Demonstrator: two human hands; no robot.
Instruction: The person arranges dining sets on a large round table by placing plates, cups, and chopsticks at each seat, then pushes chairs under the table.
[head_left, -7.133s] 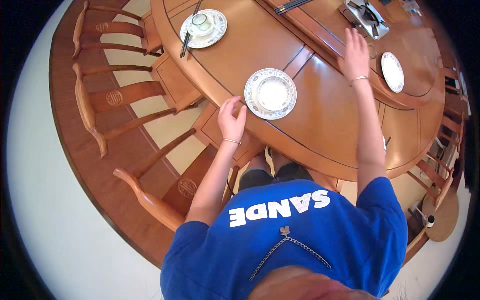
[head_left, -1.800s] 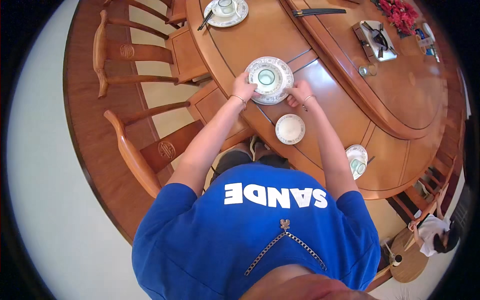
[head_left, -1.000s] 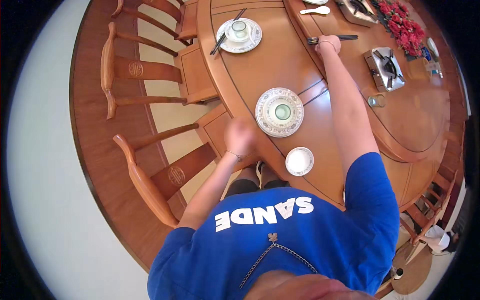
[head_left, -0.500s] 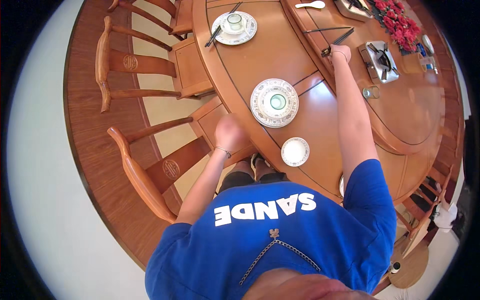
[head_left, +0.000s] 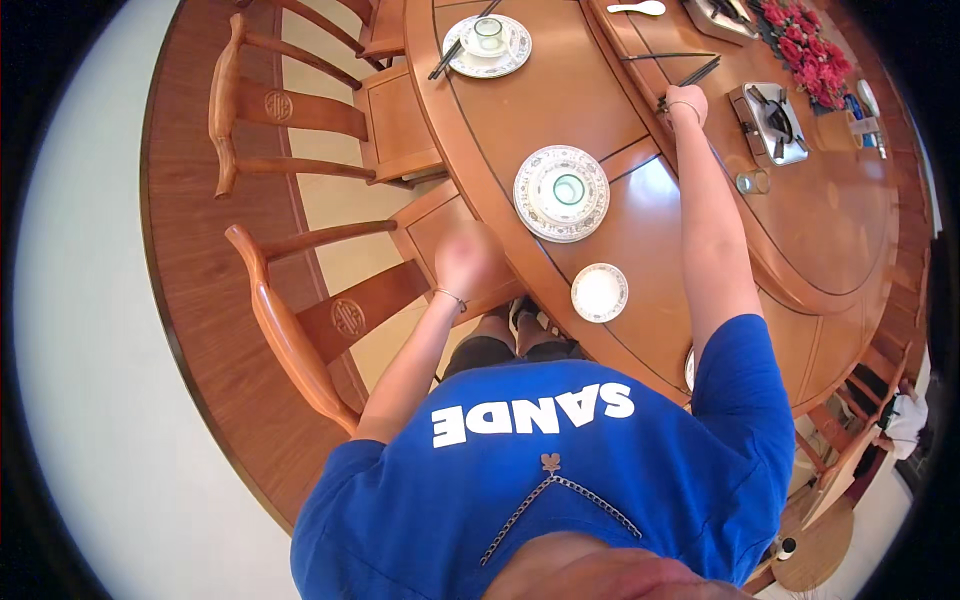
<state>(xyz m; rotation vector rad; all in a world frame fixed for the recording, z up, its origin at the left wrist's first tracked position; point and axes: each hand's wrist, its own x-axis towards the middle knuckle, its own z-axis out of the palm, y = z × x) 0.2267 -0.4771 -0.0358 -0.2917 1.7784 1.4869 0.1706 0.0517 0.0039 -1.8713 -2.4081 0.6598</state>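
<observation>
At the raised round part of the table, my right hand (head_left: 686, 103) is closed around black chopsticks (head_left: 702, 71), whose ends stick out past it. Just beyond lies another dark chopstick or pair (head_left: 665, 56) on the raised surface. My left hand (head_left: 468, 257) hangs near the table's edge, over the seat of a wooden chair (head_left: 425, 215). It is smeared, so its fingers cannot be made out. Between my arms, stacked patterned plates (head_left: 533, 222) carry a small bowl and a green-tinted glass (head_left: 569, 189). Nearer me sits a white bowl or small dish (head_left: 600, 293).
Another place setting has a plate (head_left: 515, 65), a glass (head_left: 489, 36) and chopsticks (head_left: 446, 60). A portable stove (head_left: 768, 124), a glass (head_left: 753, 182), a white spoon (head_left: 637, 8) and red flowers (head_left: 808, 55) are on the raised part. Wooden chairs (head_left: 225, 110) line the left.
The whole view has shifted slightly, with the table settings a little higher and farther right. My right hand still grips the chopsticks at about the same spot on the table.
</observation>
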